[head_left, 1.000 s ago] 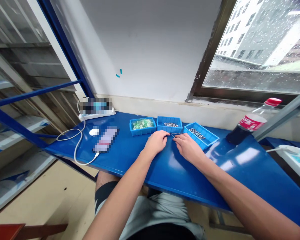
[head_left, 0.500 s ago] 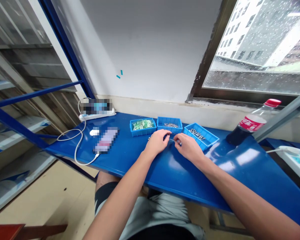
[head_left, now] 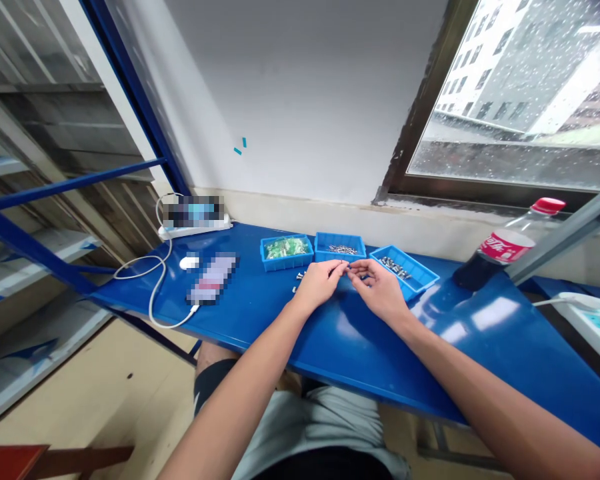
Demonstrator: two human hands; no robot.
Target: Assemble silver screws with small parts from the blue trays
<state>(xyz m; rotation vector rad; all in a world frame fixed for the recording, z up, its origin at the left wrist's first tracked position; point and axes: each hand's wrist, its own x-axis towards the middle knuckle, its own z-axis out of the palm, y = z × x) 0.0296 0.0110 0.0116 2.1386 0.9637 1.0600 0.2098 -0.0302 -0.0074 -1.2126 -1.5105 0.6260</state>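
My left hand [head_left: 320,283] is closed in a pinch, thumb against fingers, above the blue table [head_left: 260,313]. Facing it, my right hand [head_left: 377,287] has its fingers bent, with the tips meeting those of the left. Whatever sits between the fingertips is too small and covered to name. Small metal pieces [head_left: 301,275] that look like screws lie on the table just left of my left hand. Behind the hands stand a blue bin of green and clear packets [head_left: 286,247], a blue bin of thin metal pins or screws [head_left: 342,250] and a tilted blue bin of thicker metal parts [head_left: 396,268].
A cola bottle [head_left: 505,247] stands at the right, near a metal post. To the left lie a blurred phone [head_left: 214,279] on a white cable [head_left: 165,323], a white round item [head_left: 189,263] and a power strip [head_left: 195,230]. Another power strip [head_left: 590,323] is far right.
My right hand has turned and its fingers have come up to the left fingertips. The thin shiny thing seen between the hands no longer shows. More metal pieces show beside my left hand.
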